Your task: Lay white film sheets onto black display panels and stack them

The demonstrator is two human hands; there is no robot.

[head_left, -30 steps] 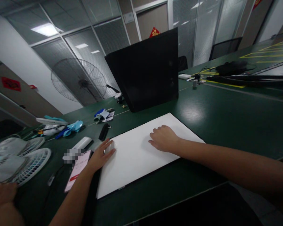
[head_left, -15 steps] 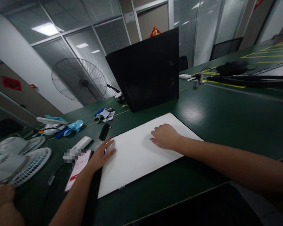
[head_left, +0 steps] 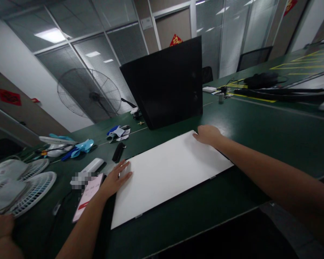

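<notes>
A large white flat panel [head_left: 164,176] lies on the green table [head_left: 259,133] in front of me. My left hand [head_left: 113,180] rests open on its near-left corner, fingers stretched flat along the edge. My right hand [head_left: 208,135] is at the panel's far right corner, fingers curled over that edge. Behind the panel a black screen [head_left: 167,84] stands tilted up.
A phone with a pink screen [head_left: 88,196] lies left of my left hand, with a white device [head_left: 93,165] and a black object [head_left: 118,152] beyond it. White fan grilles [head_left: 24,187] sit at far left. Another person's hand [head_left: 0,230] shows at bottom left. Black cables [head_left: 264,81] lie far right.
My right hand has slid from the panel's middle to its far right corner. My left hand has stayed at the near-left corner.
</notes>
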